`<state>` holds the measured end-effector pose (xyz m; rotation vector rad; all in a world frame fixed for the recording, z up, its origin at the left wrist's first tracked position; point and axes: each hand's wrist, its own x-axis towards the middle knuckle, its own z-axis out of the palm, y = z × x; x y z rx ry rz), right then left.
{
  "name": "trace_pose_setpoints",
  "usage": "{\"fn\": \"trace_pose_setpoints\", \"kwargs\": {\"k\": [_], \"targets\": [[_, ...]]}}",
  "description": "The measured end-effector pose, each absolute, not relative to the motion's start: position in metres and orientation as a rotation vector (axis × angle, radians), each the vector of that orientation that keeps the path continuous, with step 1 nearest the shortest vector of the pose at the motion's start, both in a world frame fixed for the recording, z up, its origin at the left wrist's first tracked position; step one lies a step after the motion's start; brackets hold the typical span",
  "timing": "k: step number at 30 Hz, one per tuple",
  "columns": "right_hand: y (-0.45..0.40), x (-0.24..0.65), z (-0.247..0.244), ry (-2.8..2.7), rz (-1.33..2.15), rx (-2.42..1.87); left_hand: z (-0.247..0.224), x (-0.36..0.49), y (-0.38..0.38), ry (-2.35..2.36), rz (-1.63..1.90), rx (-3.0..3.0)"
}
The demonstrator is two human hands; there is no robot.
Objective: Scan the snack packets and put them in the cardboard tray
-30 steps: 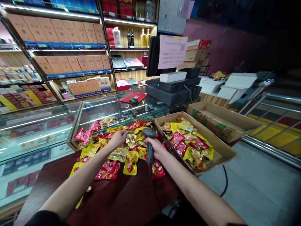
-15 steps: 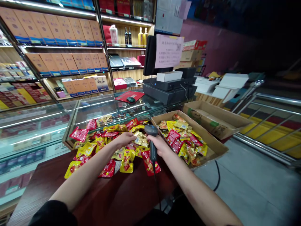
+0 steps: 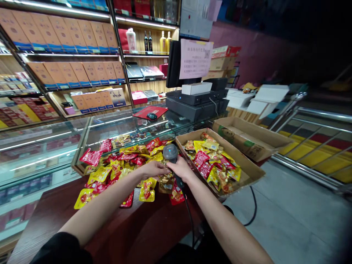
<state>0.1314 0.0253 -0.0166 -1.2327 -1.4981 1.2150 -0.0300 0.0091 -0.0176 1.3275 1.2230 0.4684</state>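
In the head view my right hand [image 3: 180, 168] is wrapped round a dark handheld scanner [image 3: 170, 152], its head tilted up and its cord hanging down. My left hand [image 3: 155, 169] touches it from the left, fingertips pinched at a gold snack packet [image 3: 166, 183] that hangs below the fingers, partly hidden. Around and under the hands lies a pile of red and yellow snack packets [image 3: 99, 173] on the dark red table [image 3: 115, 231]. Right of the scanner, an open cardboard box [image 3: 249, 175] holds several more packets [image 3: 202, 161].
Behind the pile is a glass counter [image 3: 110, 126] with a mouse [image 3: 151, 116] on a red pad and a monitor [image 3: 173, 64]. Another open cardboard box [image 3: 271, 141] stands at the right, near a metal railing [image 3: 316, 115]. A black cable [image 3: 255, 205] lies on the floor.
My hands have come together. The scanner has moved slightly left and its head has tilted. The gold packet, earlier held up left of the scanner, is now lower, below my left fingers.
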Motion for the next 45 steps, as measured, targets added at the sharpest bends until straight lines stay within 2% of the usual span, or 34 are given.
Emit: {"fn": "trace_pose_setpoints", "kwargs": {"k": [6,10,13,19,45], "targets": [[0.003,0.144,0.006,-1.352,1.273,-1.106,-0.012,-0.045,0.047,1.276,0.729,1.115],[-0.028,0.149,0.009,-1.125,1.656,-1.086,-0.003,-0.055,0.073,1.276,0.859,1.089],[-0.047,0.147,-0.002,-1.093,1.767,-1.148,0.002,-0.055,0.084,1.245,0.863,1.074],[-0.057,0.142,-0.021,-1.142,1.744,-1.183,0.004,-0.049,0.085,1.281,0.846,1.077],[-0.062,0.139,-0.017,-1.177,1.741,-1.159,-0.012,-0.060,0.088,1.258,0.839,1.018]]}}
